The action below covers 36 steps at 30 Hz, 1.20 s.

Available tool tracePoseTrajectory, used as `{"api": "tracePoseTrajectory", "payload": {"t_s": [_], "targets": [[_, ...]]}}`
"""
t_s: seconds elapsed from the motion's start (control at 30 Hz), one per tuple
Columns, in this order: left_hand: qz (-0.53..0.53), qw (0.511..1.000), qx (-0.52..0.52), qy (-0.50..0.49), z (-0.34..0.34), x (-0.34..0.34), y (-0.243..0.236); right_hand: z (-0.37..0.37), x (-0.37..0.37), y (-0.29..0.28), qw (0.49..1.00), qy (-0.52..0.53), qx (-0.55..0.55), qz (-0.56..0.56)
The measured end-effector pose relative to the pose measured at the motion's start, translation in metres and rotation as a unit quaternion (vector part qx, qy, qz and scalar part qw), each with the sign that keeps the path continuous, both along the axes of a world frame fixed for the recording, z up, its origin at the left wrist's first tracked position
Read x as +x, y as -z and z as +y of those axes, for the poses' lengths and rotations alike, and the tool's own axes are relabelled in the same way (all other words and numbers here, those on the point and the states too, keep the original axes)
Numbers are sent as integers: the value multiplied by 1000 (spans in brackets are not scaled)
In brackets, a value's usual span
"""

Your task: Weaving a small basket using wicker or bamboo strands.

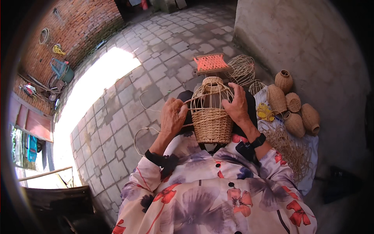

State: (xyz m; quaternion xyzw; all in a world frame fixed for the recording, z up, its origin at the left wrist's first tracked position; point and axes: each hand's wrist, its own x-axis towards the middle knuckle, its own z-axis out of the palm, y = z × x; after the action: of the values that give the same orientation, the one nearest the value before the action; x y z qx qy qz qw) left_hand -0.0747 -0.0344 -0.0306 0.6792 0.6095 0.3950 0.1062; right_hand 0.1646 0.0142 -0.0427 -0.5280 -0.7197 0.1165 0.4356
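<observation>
Between my knees rests a partly woven basket (212,125), its lower part closely woven, bare upright ribs above and a narrow woven neck (212,80) at the far end. My left hand (173,116), fingers curled, pinches a straw-coloured strand (187,101) that runs to the ribs. Loose strand ends (139,130) trail off to its left. At the basket's right side my right hand (238,104) grips the ribs, its thumb and forefinger bent against them; the other fingertips are partly hidden.
A small wooden stool with an orange corded seat (210,62) stands ahead, beside a coil of strands (241,71). Several finished woven vases (277,98) and a heap of loose fibre (289,150) lie on white cloth (307,177) to the right. A plastered wall (304,43) rises beyond.
</observation>
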Motion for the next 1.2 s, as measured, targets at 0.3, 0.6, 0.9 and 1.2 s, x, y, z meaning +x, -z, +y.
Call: {"api": "tracePoseTrajectory", "payload": {"t_s": [0.3,0.6,0.9,1.2], "targets": [[-408,875,-258,13,14,-44,11,5,7,5,995,-35,-53,79],[-340,889,-268,149,53,11,-14,3,0,3,997,-31,-55,51],[-257,948,-164,91,46,32,-9,1,2,0,991,-33,-69,109],[48,988,-125,-79,-5,-23,10,0,2,-2,990,-29,-97,95]]}}
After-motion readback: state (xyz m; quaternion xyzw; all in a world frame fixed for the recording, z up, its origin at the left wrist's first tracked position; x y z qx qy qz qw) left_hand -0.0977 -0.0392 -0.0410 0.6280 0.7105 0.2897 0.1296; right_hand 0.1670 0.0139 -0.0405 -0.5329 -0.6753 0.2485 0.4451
